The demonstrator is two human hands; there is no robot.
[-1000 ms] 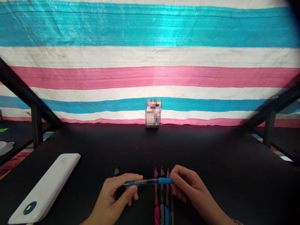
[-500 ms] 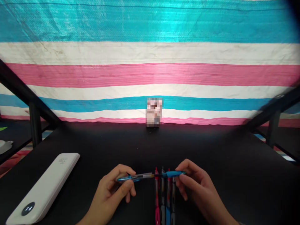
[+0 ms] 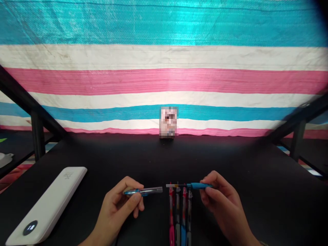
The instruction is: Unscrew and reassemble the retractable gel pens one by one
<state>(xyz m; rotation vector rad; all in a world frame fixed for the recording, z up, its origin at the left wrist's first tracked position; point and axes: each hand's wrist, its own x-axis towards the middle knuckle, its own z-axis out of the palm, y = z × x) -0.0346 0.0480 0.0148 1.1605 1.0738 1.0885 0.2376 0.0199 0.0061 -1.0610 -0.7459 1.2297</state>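
Note:
My left hand (image 3: 125,201) pinches a clear pen barrel (image 3: 153,190) with a blue clip end, its open mouth pointing right. Across from it, my right hand (image 3: 221,198) grips the blue grip section of the pen (image 3: 198,186), from which a thin ink refill (image 3: 175,185) sticks out to the left. A small gap separates the refill's end from the barrel. Below, several pens lie side by side on the black table: a pink pen (image 3: 171,218), a grey one (image 3: 177,218), one with a blue grip (image 3: 183,232) and another grey one (image 3: 189,218).
A long white power bank (image 3: 51,205) with a dark oval display lies on the left of the black table (image 3: 115,153). At the back edge stands a small pixelated object (image 3: 168,123) before a striped tarp (image 3: 164,82). Black frame bars (image 3: 38,136) slope at both sides.
The two pen parts have come apart: the refill has slid out of the clear barrel. My right hand has moved right and slightly up, my left hand slightly left.

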